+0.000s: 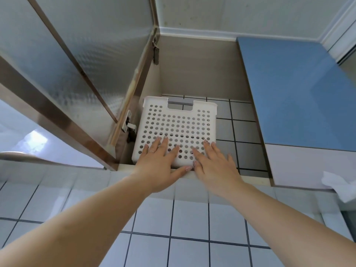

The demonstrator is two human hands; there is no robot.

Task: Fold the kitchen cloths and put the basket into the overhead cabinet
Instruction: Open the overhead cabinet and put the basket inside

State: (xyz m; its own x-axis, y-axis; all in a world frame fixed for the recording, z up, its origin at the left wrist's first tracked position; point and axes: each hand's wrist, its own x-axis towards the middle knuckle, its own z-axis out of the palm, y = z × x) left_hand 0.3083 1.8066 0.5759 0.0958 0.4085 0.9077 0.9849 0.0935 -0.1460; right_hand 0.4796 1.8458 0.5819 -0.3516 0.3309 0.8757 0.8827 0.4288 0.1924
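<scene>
Biggest worry from where I'm standing: the basket sits inside the overhead cabinet but near the front lip, so an uneven shove could skew it against the open door side. Left hand and right hand lie flat, fingers spread on its perforated face. White tiled wall below, blue door shut alongside.

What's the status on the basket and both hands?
Left hand and right hand flat on the basket, fingers straight. Basket inside the open cabinet, left side. Nothing blocking.
</scene>
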